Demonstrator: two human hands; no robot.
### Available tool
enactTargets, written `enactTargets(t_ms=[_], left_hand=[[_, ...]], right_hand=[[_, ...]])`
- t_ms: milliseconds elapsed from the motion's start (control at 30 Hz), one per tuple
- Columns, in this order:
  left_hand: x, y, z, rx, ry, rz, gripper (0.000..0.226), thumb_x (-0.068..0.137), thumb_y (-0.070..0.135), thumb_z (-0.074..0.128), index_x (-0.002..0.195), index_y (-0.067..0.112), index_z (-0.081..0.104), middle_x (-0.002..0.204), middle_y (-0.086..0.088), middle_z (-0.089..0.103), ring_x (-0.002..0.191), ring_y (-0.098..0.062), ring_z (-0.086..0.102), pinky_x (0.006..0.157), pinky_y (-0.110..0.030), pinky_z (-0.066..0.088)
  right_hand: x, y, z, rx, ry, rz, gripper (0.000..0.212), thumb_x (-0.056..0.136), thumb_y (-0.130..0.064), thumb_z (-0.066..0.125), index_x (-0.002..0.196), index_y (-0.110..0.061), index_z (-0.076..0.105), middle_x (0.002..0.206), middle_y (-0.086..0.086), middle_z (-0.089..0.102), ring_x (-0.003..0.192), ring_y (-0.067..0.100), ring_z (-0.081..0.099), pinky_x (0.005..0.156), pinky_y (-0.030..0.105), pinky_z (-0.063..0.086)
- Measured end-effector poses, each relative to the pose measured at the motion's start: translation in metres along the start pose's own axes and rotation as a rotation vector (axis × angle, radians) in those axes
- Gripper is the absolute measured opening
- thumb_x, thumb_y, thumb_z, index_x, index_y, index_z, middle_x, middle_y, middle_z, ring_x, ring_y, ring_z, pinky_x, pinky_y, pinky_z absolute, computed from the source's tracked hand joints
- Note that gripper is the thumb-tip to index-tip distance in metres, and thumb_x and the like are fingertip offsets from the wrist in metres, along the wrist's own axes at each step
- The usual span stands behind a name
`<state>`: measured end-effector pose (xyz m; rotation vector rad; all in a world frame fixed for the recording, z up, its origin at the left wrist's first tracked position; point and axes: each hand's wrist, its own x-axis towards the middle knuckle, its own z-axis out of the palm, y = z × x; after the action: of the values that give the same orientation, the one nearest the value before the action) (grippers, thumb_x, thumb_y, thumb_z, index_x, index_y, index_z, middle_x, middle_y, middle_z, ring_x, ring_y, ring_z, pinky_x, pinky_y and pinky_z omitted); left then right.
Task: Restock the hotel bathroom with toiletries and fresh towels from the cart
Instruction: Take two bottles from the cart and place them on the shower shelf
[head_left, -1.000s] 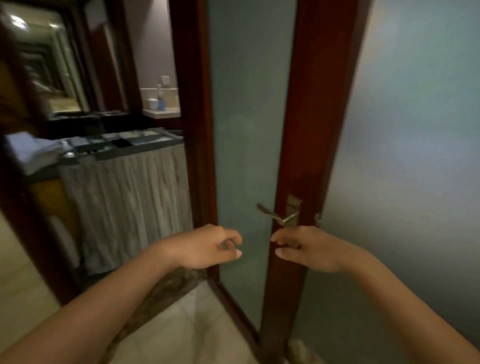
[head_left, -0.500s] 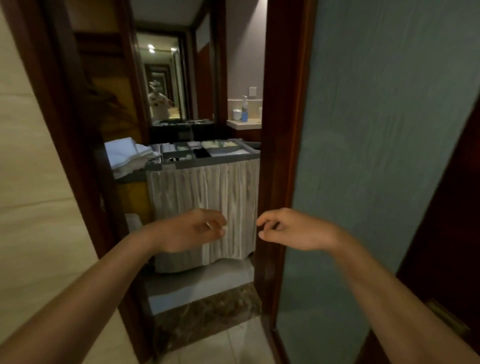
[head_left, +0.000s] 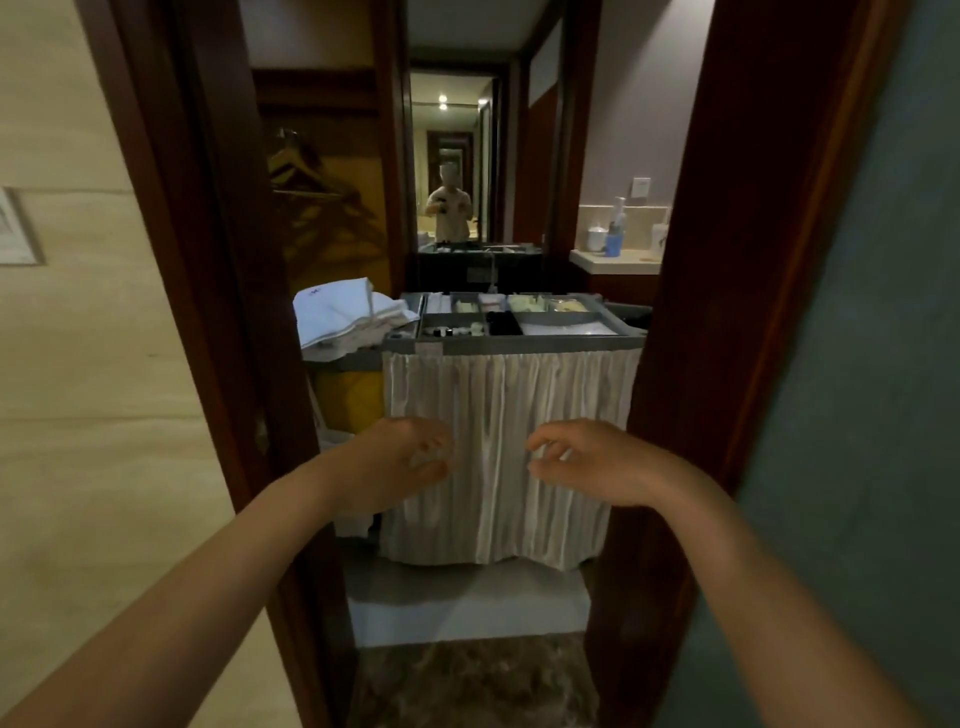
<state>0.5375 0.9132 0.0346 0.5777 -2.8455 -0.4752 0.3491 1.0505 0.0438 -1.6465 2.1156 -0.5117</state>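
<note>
Seen through a dark wooden door frame (head_left: 691, 312), the cart (head_left: 519, 343) stood at twelve o'clock, with folded towels (head_left: 348, 317) at eleven and toiletries (head_left: 519, 312) sorted in its tray. The left hand (head_left: 400, 462) and right hand (head_left: 587, 462) hovered empty, fingers loosely curled, probably ready to reach for supplies.

Cart in a doorway, 2 hands before it
The cart (head_left: 511, 452) stands at 12 o'clock; a tray (head_left: 514, 343) lies on top, with towels (head_left: 345, 317) at its 9 o'clock. A counter (head_left: 615, 260) stands behind at 1 o'clock. The left hand (head_left: 400, 462) and right hand (head_left: 587, 462) hang before the cart, apart.
</note>
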Motion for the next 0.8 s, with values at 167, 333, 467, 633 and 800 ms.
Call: enactTargets(t_ms=[167, 333, 467, 633, 800], left_hand=[[0.063, -0.063, -0.009, -0.050, -0.015, 0.019, 0.015, 0.093, 0.029, 0.049, 0.107, 0.031, 0.055, 0.110, 0.015, 0.055, 0.099, -0.001, 0.055, 0.084, -0.018, 0.047], [0.151, -0.127, -0.024, -0.081, -0.044, 0.059, 0.018, 0.094, 0.028, 0.049, 0.111, 0.033, 0.053, 0.109, 0.021, 0.051, 0.095, 0.010, 0.048, 0.077, -0.006, 0.041], [0.215, -0.169, -0.032, -0.120, -0.074, 0.059, 0.028, 0.095, 0.025, 0.047, 0.121, 0.018, 0.054, 0.124, 0.001, 0.056, 0.110, -0.009, 0.053, 0.079, -0.004, 0.039], [0.262, -0.207, -0.025, -0.165, -0.062, 0.033, 0.031, 0.093, 0.034, 0.047, 0.123, 0.026, 0.049, 0.118, 0.004, 0.053, 0.109, -0.011, 0.052, 0.087, -0.026, 0.047], [0.298, -0.243, -0.019, -0.155, -0.109, 0.027, 0.032, 0.093, 0.032, 0.047, 0.125, 0.025, 0.048, 0.123, 0.004, 0.053, 0.110, -0.008, 0.052, 0.093, -0.026, 0.046]], right_hand=[[0.083, 0.018, -0.013, -0.011, -0.022, -0.016, 0.041, 0.095, -0.035, 0.049, 0.133, -0.020, 0.048, 0.132, 0.003, 0.053, 0.105, 0.007, 0.049, 0.088, 0.021, 0.040], [0.177, 0.033, -0.033, -0.018, -0.023, 0.035, 0.042, 0.095, -0.035, 0.049, 0.134, -0.022, 0.046, 0.133, 0.002, 0.052, 0.107, 0.006, 0.049, 0.083, 0.016, 0.038], [0.230, 0.049, -0.049, -0.035, -0.001, 0.083, 0.037, 0.096, -0.029, 0.048, 0.133, -0.021, 0.047, 0.126, -0.004, 0.054, 0.104, 0.002, 0.047, 0.073, 0.005, 0.035], [0.278, 0.072, -0.063, -0.064, 0.005, 0.106, 0.036, 0.095, -0.030, 0.049, 0.130, -0.020, 0.051, 0.117, -0.009, 0.056, 0.104, -0.001, 0.050, 0.074, 0.003, 0.037], [0.333, 0.094, -0.069, -0.065, -0.006, 0.106, 0.037, 0.094, -0.032, 0.050, 0.130, -0.022, 0.051, 0.116, -0.009, 0.057, 0.109, 0.005, 0.053, 0.084, 0.012, 0.041]])
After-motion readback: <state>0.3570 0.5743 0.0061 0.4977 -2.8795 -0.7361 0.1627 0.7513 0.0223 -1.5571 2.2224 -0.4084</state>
